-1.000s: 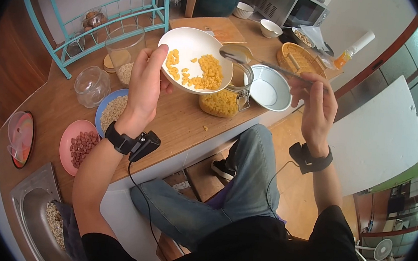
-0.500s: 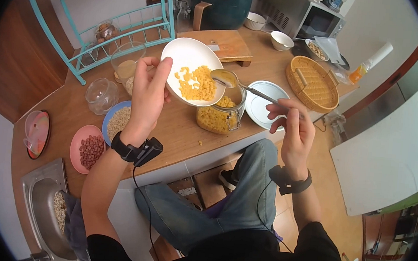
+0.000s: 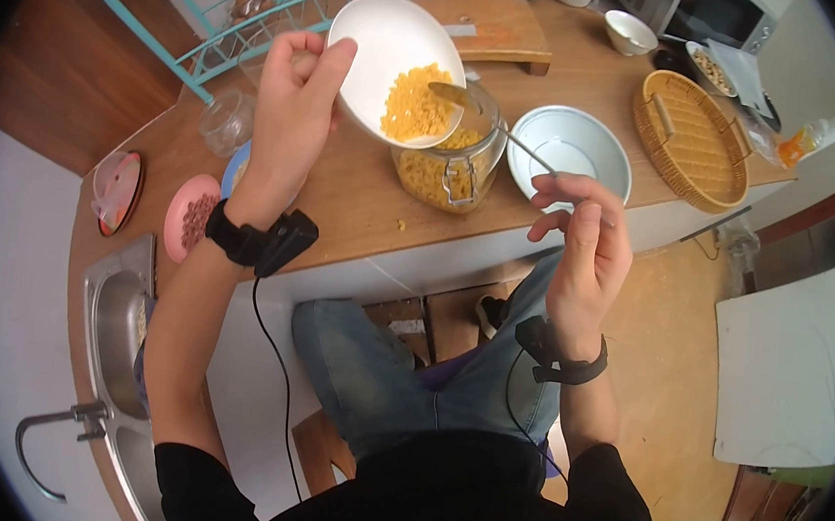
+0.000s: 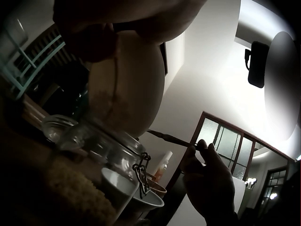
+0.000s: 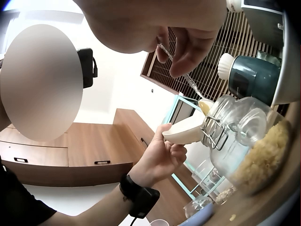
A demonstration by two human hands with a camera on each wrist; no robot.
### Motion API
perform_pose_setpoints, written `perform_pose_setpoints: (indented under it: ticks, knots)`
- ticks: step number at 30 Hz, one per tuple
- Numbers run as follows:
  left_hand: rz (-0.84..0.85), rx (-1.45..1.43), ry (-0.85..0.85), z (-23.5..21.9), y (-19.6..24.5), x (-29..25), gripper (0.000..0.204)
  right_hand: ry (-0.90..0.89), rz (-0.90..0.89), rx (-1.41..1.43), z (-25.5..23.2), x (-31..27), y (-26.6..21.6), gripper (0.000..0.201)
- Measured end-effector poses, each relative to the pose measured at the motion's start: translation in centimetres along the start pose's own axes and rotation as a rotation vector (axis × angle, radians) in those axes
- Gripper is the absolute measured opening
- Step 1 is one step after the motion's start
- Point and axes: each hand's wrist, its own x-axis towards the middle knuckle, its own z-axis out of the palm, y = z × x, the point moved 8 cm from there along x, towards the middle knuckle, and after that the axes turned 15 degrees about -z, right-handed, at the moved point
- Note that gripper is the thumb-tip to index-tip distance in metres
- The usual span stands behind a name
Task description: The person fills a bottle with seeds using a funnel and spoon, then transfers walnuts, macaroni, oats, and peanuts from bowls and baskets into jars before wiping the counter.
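Observation:
My left hand (image 3: 290,128) grips the rim of a white bowl (image 3: 373,40), thumb on the near edge. The bowl tilts toward the right over the mouth of a clip-top glass jar (image 3: 424,176). Yellow elbow macaroni (image 3: 415,100) has gathered at its low side, and more macaroni fills the lower part of the jar. Between thumb and fingers, my right hand (image 3: 588,262) pinches the handle of a metal spoon (image 3: 524,148). The spoon's head lies at the macaroni by the bowl's lip. In the right wrist view, the lip of the bowl (image 5: 181,133) meets the jar's opening.
Right of the jar stands a white dish (image 3: 590,142), with a wicker tray (image 3: 699,152) beyond it. A wooden board (image 3: 490,26) lies behind. On the left are a pink plate (image 3: 178,222) of reddish beans, a glass jar (image 3: 224,126) and a sink (image 3: 120,317).
The bowl has tipped further toward the jar, and the macaroni has slid together at its low edge. The spoon has come left to the bowl's lip. The head view has shifted.

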Motion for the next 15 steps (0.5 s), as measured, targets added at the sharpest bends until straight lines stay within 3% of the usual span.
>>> perform_pose_setpoints:
  ticks: [12,15]
  knots:
    - [0.055,0.052,-0.023,1.1,1.3,-0.8,0.029,0.102,-0.111,0.025,-1.0,-1.2,0.1,0.017]
    - [0.128,0.074,-0.022,1.4,1.6,-1.2,0.028,0.000,-0.206,-0.016,-0.7,-1.2,-0.7,0.016]
